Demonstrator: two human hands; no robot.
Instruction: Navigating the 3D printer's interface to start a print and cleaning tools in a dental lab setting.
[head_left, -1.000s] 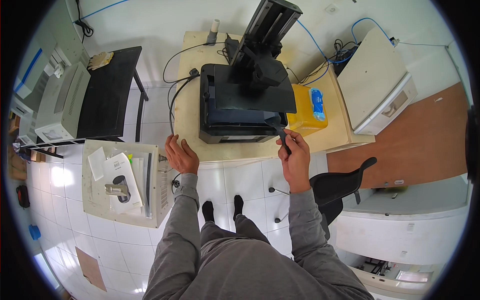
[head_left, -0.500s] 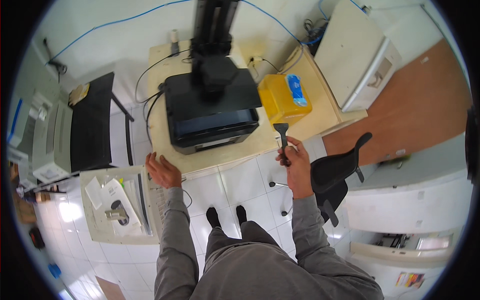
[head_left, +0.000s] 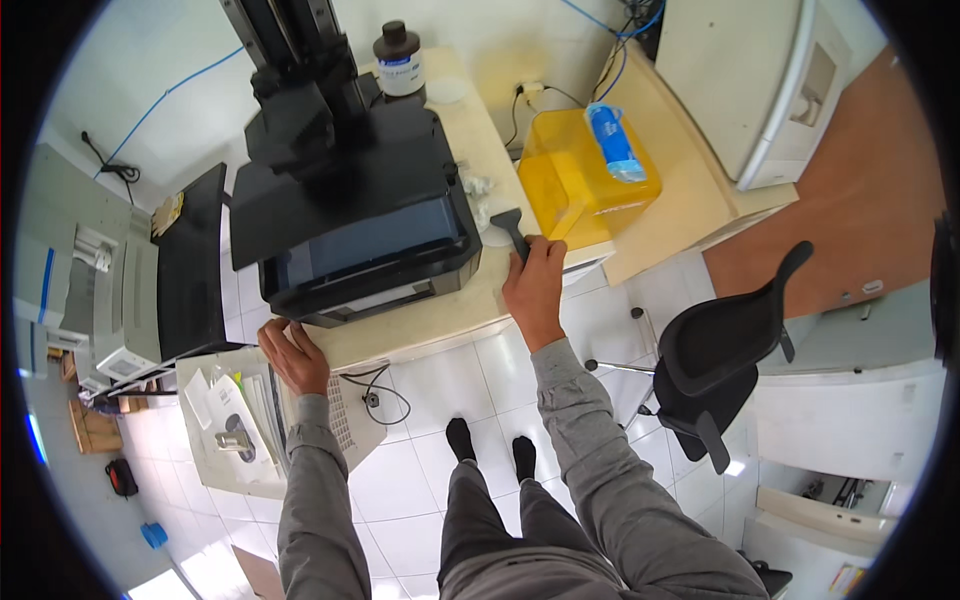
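My right hand (head_left: pixel 537 285) grips a black scraper (head_left: pixel 510 228) with a wide flat blade, over the pale table right of a black 3D printer (head_left: pixel 385 290). The blade points away from me. The printer has a dark screen on its front, a flat black plate (head_left: pixel 340 205) above that and a tall column (head_left: pixel 285 60) behind. My left hand (head_left: pixel 295 358) rests at the table's front left edge, by the printer's near corner, fingers extended and holding nothing. Crumpled white tissue (head_left: pixel 477 186) lies beside the printer, close to the scraper.
A translucent yellow cover (head_left: pixel 550 150) with a blue packet (head_left: pixel 615 143) on top stands to the right. Behind the printer is a dark bottle (head_left: pixel 399 62). A black office chair (head_left: pixel 715 340) stands at right, and a low stand with papers (head_left: pixel 240 430) at left. A cable (head_left: pixel 385 390) hangs below the table.
The view has shifted closer to the table and rightward. My right hand has brought the scraper over the table between printer and yellow cover. My left hand has settled against the table edge.
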